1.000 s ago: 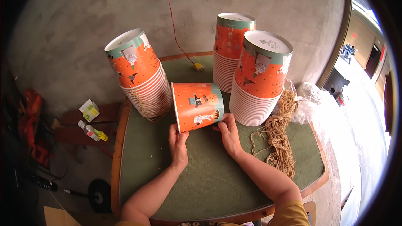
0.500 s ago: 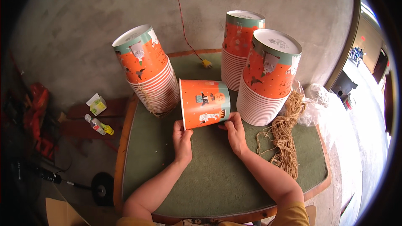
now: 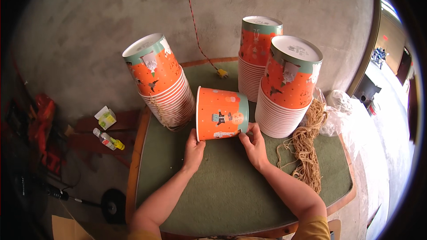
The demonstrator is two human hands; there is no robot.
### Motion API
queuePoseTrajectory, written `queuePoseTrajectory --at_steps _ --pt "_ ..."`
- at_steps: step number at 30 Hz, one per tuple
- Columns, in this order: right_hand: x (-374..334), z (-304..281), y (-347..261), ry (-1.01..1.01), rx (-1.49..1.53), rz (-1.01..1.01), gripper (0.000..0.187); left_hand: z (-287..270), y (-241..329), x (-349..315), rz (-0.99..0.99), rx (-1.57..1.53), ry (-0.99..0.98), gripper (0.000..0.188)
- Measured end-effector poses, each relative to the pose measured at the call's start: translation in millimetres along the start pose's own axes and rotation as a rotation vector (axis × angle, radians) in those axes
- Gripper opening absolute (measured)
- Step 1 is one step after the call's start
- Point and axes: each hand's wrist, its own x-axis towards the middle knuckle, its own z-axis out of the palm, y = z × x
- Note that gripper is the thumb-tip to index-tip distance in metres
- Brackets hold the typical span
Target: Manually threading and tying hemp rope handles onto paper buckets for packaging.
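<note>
Reference: clock positions are read from the orange bucket point(image 3: 220, 113), 12 toward the wall.
Bucket: lying on its side in both hands above the middle of the counter point(image 3: 222, 191); white-rimmed mouth toward 9 o'clock, green base end toward 3; whether it rests on the surface cannot be told.
Left hand point(image 3: 194, 152): at 7 o'clock, gripping the bucket at its rim.
Right hand point(image 3: 255, 146): between 4 and 5 o'clock, thumb and fingers gripping the base edge.
Left stack point(image 3: 156, 72): nested buckets, inverted, at 10 o'clock; twine strands against the rims.
Rear stack point(image 3: 254, 60): inverted, at 1 o'clock, partly hidden by the near stack.
Near stack point(image 3: 286, 93): inverted, at 2 o'clock.
Twine bundle point(image 3: 310, 149): tan, loose, at 4 o'clock.
Plug point(image 3: 222, 74): yellow, at 12 o'clock, on a red cord point(image 3: 194, 22).
Plastic bag point(image 3: 336, 111): clear, crumpled, at 3 o'clock.
</note>
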Motion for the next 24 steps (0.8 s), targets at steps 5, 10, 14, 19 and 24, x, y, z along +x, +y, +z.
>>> queuePoseTrajectory --at_steps 5,10,14,19,24 --pt "0.1 -1.4 0.9 -0.014 -0.346 -0.248 0.018 -8.5 6.0 3.3 -0.005 0.082 -0.017 0.024" --pt "-7.4 4.0 -11.7 -0.096 -0.572 -0.364 0.025 -12.0 17.4 -2.0 0.01 -0.028 -0.021 0.036" --pt "-14.2 6.8 -11.4 -0.189 -0.72 -0.373 0.036 -9.6 27.8 -4.9 -0.004 -0.178 -0.007 0.045" --pt "-18.7 10.3 -9.7 -0.256 -0.843 -0.438 0.037 -15.5 24.7 -5.4 0.061 -0.161 0.043 0.047" --pt "-20.4 11.7 -8.4 -0.314 -0.965 -0.58 0.04 -15.5 20.8 -3.1 0.098 -0.142 0.12 0.056"
